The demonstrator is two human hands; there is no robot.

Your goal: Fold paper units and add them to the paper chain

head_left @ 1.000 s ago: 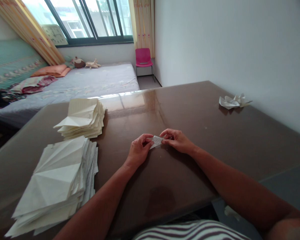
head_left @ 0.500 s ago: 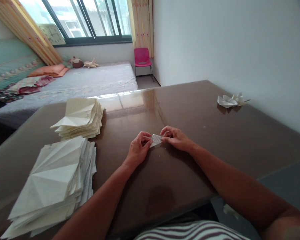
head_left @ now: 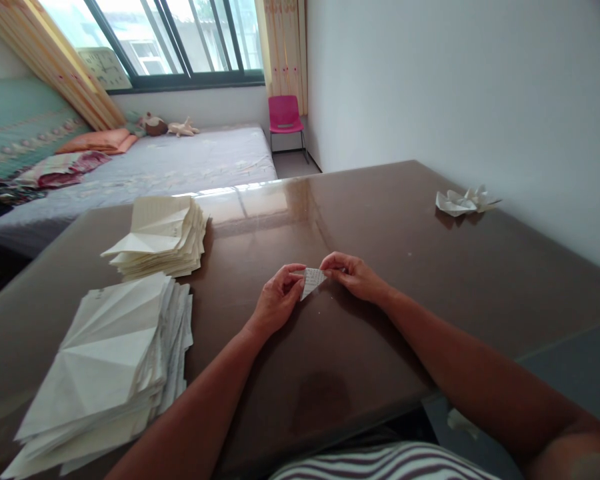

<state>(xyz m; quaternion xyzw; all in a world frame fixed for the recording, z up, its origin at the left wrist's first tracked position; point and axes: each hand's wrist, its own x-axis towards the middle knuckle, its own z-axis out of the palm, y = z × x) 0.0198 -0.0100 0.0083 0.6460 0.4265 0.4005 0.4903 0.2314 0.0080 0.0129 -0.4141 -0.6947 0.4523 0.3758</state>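
A small folded piece of paper (head_left: 312, 281) with dark writing on it is held between my two hands, just over the brown table. My left hand (head_left: 279, 292) pinches its left edge between thumb and fingers. At its right corner, my right hand (head_left: 353, 275) grips it with thumb and forefinger, the other fingers curled. The paper looks like a triangle pointing down. My fingers hide its outer edges.
To the left lie a large stack of creased white paper (head_left: 113, 353) and a stack of cream paper (head_left: 160, 223). Folded paper shapes (head_left: 463, 201) sit at the far right of the brown table (head_left: 380, 200). Beyond are a bed (head_left: 220, 153) and a pink chair (head_left: 284, 115).
The paper between my hands has turned from a slanted rectangle-like shape to a downward-pointing triangle. My right fingers have shifted slightly up at its corner. The stacks stay put.
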